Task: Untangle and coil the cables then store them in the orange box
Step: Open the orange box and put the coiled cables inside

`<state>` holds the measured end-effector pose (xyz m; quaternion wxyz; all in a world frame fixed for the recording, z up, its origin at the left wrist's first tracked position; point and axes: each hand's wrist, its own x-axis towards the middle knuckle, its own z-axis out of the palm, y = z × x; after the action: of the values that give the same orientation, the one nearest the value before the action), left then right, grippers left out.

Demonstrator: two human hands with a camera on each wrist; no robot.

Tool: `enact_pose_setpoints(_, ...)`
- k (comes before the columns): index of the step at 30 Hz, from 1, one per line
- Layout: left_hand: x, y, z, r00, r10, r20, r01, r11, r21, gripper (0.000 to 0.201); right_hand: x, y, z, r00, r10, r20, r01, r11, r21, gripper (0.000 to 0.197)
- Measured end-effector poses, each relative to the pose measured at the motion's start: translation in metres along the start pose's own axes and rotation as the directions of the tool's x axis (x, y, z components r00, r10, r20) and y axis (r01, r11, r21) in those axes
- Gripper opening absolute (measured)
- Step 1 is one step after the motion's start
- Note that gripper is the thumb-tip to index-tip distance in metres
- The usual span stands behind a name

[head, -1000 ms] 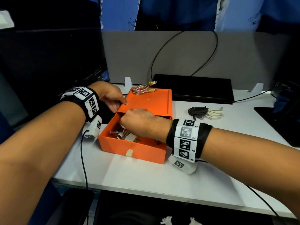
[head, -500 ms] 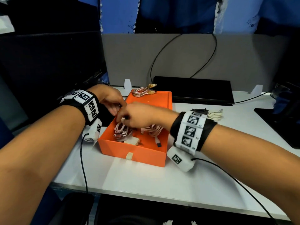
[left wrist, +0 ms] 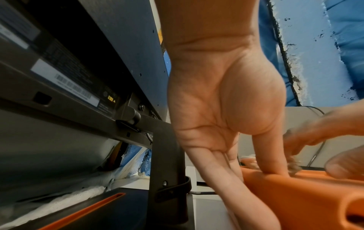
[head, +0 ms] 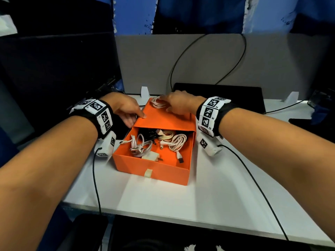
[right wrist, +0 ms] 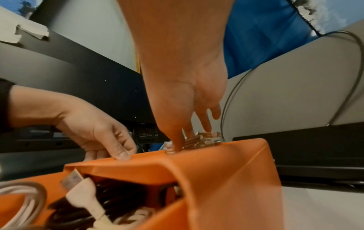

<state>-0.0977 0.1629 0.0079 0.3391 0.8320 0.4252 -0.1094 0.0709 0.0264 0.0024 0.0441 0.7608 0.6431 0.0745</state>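
Observation:
The orange box (head: 163, 173) stands mid-table with its drawer pulled toward me. Several coiled white, pink and black cables (head: 178, 142) and a white adapter (head: 150, 156) lie inside. The orange lid (head: 163, 120) covers the far half. My left hand (head: 136, 119) grips the lid's left edge, thumb on top (right wrist: 123, 154) and fingers down the side. A pinkish coiled cable (head: 156, 104) lies on the lid's far end, and my right hand (head: 168, 105) pinches it from above, as the right wrist view (right wrist: 187, 140) shows.
A closed black laptop (head: 226, 95) lies right behind the box, against a grey partition (head: 199, 60) with a black cable looping across it. A dark monitor (head: 54, 69) stands at the left. A dark flat object (head: 121, 131) lies beside the box under my left wrist.
My right hand has left the drawer and reached up and back to the coil on the lid. My left hand has stayed on the lid's left edge.

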Motion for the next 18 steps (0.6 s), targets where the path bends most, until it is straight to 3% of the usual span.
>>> enact_pose_setpoints(4,-0.001,0.000,0.000,1.000,-0.004,0.001,0.004,1.000,0.007,0.033,-0.001,-0.002,0.003,0.997,-0.005,-0.076,-0.008,0.984,-0.175,0.037)
enact_pose_setpoints(9,0.001,0.000,-0.001,1.000,-0.006,0.001,0.006,1.000,0.008,0.034,-0.015,0.001,0.005,1.000,-0.007,0.004,0.007,0.995,0.098,0.036)
enact_pose_setpoints(13,0.000,0.000,-0.001,1.000,-0.008,0.001,0.008,1.000,0.014,0.031,-0.032,-0.001,-0.006,1.000,-0.030,0.008,0.029,0.985,0.170,0.030)
enact_pose_setpoints(16,0.003,-0.002,0.000,1.000,0.000,-0.012,0.000,1.000,0.012,0.027,-0.049,-0.018,-0.025,0.981,-0.131,-0.145,0.164,0.954,0.250,0.030)
enact_pose_setpoints(18,0.002,-0.004,-0.001,0.999,0.028,-0.016,-0.028,1.000,0.013,0.019,-0.066,-0.043,-0.037,0.938,-0.254,-0.236,0.317,0.906,0.282,0.029)
